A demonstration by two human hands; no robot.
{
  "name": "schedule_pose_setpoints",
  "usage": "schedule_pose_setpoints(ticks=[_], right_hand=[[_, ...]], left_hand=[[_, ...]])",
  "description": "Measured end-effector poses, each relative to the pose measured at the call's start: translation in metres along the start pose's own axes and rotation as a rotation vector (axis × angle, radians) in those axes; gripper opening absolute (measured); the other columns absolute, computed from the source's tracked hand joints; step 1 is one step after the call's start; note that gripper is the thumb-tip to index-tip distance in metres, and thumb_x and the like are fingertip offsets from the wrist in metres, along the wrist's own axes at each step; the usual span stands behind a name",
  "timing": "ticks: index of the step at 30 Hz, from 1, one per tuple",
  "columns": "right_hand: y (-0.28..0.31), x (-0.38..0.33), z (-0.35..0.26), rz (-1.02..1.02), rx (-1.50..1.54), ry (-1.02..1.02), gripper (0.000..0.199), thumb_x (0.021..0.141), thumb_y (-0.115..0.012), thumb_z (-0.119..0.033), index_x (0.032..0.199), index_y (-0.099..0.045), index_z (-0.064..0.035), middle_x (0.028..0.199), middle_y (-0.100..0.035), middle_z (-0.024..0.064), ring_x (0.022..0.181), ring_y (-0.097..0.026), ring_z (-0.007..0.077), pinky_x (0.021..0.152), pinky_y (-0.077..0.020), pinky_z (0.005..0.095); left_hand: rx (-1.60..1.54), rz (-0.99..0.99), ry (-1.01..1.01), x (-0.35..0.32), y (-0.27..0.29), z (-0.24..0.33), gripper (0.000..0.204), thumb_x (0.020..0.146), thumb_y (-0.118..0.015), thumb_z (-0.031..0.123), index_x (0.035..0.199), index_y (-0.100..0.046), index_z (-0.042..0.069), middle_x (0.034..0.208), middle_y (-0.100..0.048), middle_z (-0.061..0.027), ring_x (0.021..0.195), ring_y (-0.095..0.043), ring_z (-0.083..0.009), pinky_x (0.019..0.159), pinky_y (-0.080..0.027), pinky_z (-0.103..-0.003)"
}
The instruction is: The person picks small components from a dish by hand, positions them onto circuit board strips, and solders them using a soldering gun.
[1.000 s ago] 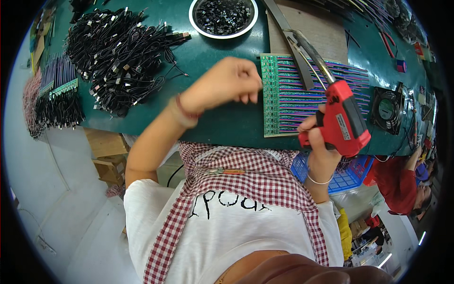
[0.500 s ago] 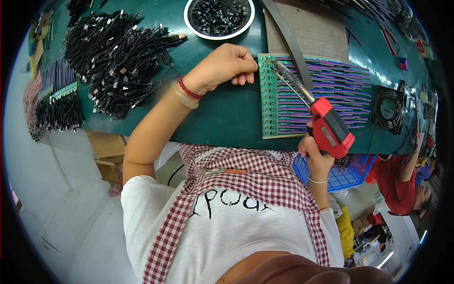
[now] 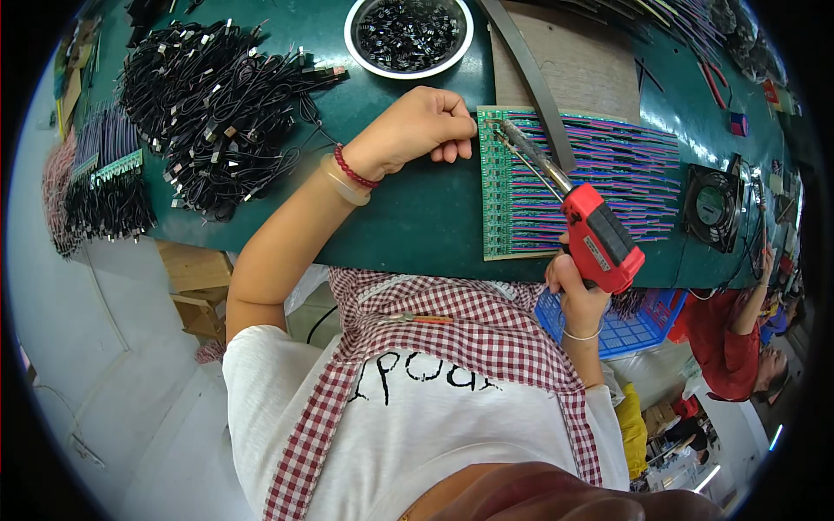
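My right hand [image 3: 580,291] grips the handle of a red and black soldering gun [image 3: 601,239]. Its long metal barrel slants up and left, and the tip is over the upper left corner of a green circuit board panel [image 3: 496,200]. Rows of purple, pink and dark wires [image 3: 599,178] run rightward from the panel. Beside that same corner, the fingers of my left hand [image 3: 430,128] are pinched together at the panel's edge. Whatever they hold is too small or hidden to make out. A thin black cable runs from the left toward my left wrist.
A heap of black cables with metal plugs [image 3: 217,113] lies left. A white-rimmed bowl [image 3: 349,35] of small dark parts stands at the back. A grey strip [image 3: 532,78] crosses the panel's top. A fan [image 3: 714,201] stands right; a blue crate [image 3: 638,334] is below the table.
The whole view has shifted slightly. The soldering gun's body has moved a little left relative to the panel, its tip still near the same corner. My left hand keeps its pinch.
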State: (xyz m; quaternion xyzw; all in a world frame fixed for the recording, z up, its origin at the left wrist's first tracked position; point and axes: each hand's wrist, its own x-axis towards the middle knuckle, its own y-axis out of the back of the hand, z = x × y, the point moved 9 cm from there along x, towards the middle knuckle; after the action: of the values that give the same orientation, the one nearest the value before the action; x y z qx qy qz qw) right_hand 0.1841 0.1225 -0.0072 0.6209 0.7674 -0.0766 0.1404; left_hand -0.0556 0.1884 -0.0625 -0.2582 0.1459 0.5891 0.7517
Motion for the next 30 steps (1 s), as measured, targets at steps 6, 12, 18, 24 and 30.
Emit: schedule_pose_setpoints(ticks=[6, 12, 18, 24, 30], right_hand=[[0.0007, 0.0002, -0.0008, 0.031, -0.025, -0.003, 0.022, 0.082, -0.057, 0.001, 0.103, -0.051, 0.0061, 0.058, -0.050, 0.0046, 0.045, -0.045, 0.0108, 0.047, -0.0399, 0.0249], [0.0006, -0.0010, -0.0004, 0.006, -0.055, 0.011, 0.020, 0.082, -0.056, 0.001, 0.100, -0.051, 0.0055, 0.058, -0.049, 0.0045, 0.045, -0.046, 0.0112, 0.047, -0.0405, 0.0255], [-0.0021, -0.0023, -0.0073, 0.004, -0.010, 0.015, 0.025, 0.082, -0.056, 0.001, 0.106, -0.050, 0.0068, 0.057, -0.048, 0.0045, 0.045, -0.045, 0.0111, 0.046, -0.0395, 0.0254], [-0.0053, 0.0013, -0.0058, 0.000, -0.048, -0.017, 0.025, 0.083, -0.055, 0.000, 0.106, -0.049, 0.0071, 0.056, -0.048, 0.0045, 0.044, -0.044, 0.0115, 0.046, -0.0395, 0.0254], [-0.0046, -0.0025, -0.0026, -0.035, -0.074, 0.019, 0.018, 0.082, -0.055, 0.000, 0.098, -0.050, 0.0059, 0.055, -0.048, 0.0052, 0.044, -0.044, 0.0119, 0.045, -0.0398, 0.0258]], left_hand=[[0.025, 0.004, -0.004, 0.0010, 0.0008, -0.0001, 0.013, 0.083, -0.057, 0.012, 0.073, -0.054, 0.004, 0.064, -0.061, -0.0048, 0.050, -0.052, -0.0044, 0.044, -0.039, -0.016], [0.044, 0.016, -0.004, 0.0002, 0.0009, 0.0000, 0.013, 0.082, -0.057, 0.013, 0.073, -0.054, 0.004, 0.063, -0.061, -0.0037, 0.050, -0.051, -0.0037, 0.043, -0.038, -0.016], [0.035, 0.017, -0.026, -0.0013, 0.0014, 0.0005, 0.013, 0.082, -0.056, 0.013, 0.072, -0.053, 0.006, 0.063, -0.060, -0.0027, 0.050, -0.050, -0.0031, 0.042, -0.037, -0.016], [0.041, 0.024, -0.024, 0.0003, 0.0006, 0.0011, 0.013, 0.082, -0.057, 0.012, 0.071, -0.053, 0.006, 0.062, -0.060, -0.0025, 0.050, -0.050, -0.0028, 0.042, -0.036, -0.016], [0.030, 0.025, -0.031, -0.0010, 0.0010, 0.0011, 0.013, 0.082, -0.057, 0.012, 0.071, -0.053, 0.006, 0.062, -0.060, -0.0028, 0.050, -0.050, -0.0029, 0.042, -0.036, -0.016]])
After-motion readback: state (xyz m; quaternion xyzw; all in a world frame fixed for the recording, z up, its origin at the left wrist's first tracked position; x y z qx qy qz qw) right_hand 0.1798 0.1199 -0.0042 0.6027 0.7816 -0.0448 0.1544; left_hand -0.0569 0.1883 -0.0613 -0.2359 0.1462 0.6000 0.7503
